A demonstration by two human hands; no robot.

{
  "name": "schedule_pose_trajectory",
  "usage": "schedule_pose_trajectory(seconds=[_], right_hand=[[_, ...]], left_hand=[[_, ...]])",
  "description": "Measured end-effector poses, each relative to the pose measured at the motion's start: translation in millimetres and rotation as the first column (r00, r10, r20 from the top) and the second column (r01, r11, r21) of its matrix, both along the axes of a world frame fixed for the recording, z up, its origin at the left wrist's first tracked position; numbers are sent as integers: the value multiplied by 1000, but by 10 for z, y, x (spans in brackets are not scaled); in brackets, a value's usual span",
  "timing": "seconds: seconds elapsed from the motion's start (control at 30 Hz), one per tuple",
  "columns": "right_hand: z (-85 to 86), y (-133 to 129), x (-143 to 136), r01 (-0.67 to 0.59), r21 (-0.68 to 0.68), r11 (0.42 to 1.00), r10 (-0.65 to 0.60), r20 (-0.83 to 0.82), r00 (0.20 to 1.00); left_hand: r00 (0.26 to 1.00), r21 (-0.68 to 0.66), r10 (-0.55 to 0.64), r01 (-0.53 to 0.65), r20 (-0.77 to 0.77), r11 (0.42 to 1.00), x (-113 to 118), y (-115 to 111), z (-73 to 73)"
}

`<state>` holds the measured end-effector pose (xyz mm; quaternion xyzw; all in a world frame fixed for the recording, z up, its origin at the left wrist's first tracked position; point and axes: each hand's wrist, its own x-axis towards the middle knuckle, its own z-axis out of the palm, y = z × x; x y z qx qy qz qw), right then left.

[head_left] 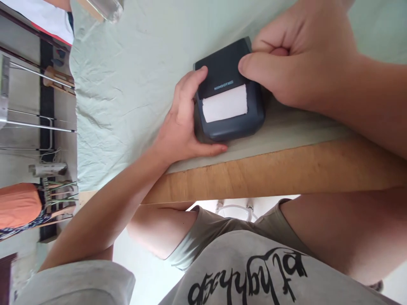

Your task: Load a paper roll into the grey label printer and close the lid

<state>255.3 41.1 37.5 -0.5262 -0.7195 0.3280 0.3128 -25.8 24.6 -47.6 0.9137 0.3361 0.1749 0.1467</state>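
Observation:
A dark label printer [225, 73] marked NIIMBOT rests on the pale green cloth. White label paper [225, 104] shows in the opening across its front half. My left hand [182, 116] grips the printer's left side, fingertips on the lid's edge and thumb along the front. From the right, my right hand [295, 63] lays its thumb on the lid near the right edge. The other fingers of that hand are curled against the printer's far right side, partly hidden.
Pale green cloth [133, 84] covers the table, and its bare wooden edge [270, 173] runs close in front of my body. A shiny clear-wrapped item [110, 9] lies at the top left. Beyond the table's left side are metal rods [38, 126] and an orange cloth [19, 205].

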Motion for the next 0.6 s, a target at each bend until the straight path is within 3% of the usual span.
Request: schedule_pose_trajectory(seconds=[0.13,0.27,0.43,0.6], right_hand=[[9,-1,0,-14,11,1000,14,-10,1000],[-31,17,13,-34,25,999,35,-35,999],[-113,73,34,-73,51,996,77,-74,994],[-200,115,93,-141,65,988,149,-139,979]], left_hand=[[999,15,-34,34,-33,999,-111,179,-117],[999,12,-31,31,10,999,-124,197,-169],[993,30,7,-11,118,999,-57,117,-123],[992,-25,47,-44,119,999,67,6,-8]])
